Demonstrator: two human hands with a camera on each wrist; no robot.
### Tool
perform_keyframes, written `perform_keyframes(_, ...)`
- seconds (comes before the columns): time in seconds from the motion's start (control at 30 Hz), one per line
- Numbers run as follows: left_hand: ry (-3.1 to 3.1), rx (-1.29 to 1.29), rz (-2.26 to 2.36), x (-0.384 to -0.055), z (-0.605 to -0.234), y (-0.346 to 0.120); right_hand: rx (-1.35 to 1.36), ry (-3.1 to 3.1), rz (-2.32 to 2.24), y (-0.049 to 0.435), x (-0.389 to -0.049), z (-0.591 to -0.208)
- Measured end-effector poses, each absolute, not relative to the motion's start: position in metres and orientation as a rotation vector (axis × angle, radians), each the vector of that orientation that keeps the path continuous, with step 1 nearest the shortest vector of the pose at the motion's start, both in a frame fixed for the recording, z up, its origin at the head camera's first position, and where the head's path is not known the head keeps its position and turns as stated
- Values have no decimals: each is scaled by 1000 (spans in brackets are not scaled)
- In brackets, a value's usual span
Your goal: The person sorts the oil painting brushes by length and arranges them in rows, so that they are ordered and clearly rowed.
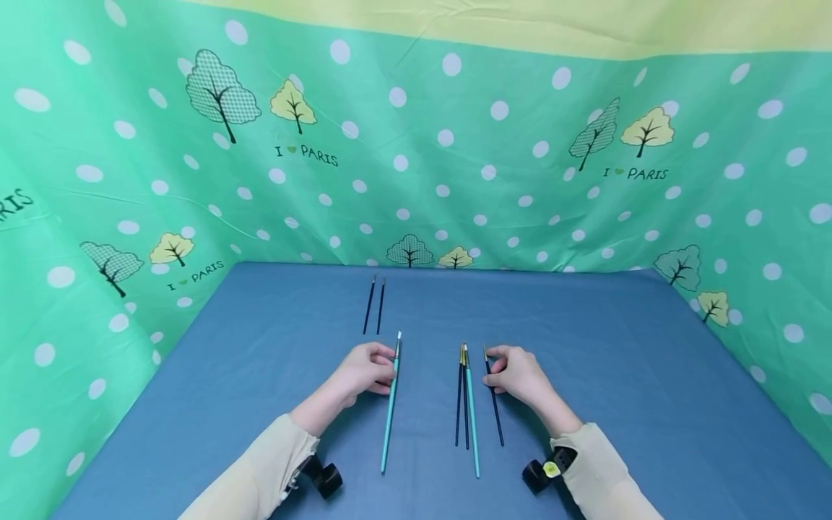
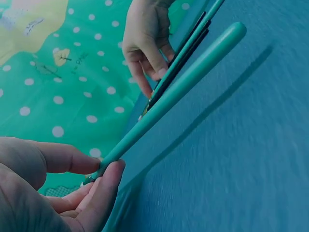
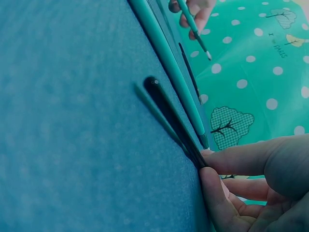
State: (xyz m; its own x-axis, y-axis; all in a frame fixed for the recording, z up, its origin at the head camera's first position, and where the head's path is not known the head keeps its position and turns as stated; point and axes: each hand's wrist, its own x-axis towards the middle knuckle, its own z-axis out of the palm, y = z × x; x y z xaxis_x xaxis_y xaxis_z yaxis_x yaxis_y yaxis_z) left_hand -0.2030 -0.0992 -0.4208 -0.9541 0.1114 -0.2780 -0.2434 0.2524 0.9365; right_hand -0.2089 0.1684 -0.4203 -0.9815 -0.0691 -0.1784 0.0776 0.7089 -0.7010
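My left hand (image 1: 365,370) pinches a teal paintbrush (image 1: 391,419) between thumb and fingers, its white bristles pointing away from me. In the left wrist view, that brush's handle (image 2: 178,92) is lifted off the cloth and casts a shadow below. Over to the right, my right hand (image 1: 516,374) holds a dark paintbrush (image 1: 497,419) near its bristle end. The right wrist view shows the dark handle (image 3: 171,113) close over its shadow. Just left of it lie another teal paintbrush (image 1: 473,426) and two dark paintbrushes (image 1: 458,412), side by side with bristles pointing away.
Two thin dark paintbrushes (image 1: 369,307) lie farther back, left of centre. A blue cloth (image 1: 260,325) covers the table. Green dotted fabric (image 1: 422,188) hangs behind and along the sides. A black wrist camera (image 1: 328,480) sits at each cuff.
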Motion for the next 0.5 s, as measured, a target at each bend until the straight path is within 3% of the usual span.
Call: perform_keyframes(0.5,2326,-220,1680,-199,-419,-122,-5,2739,-1127,169,-209,-419)
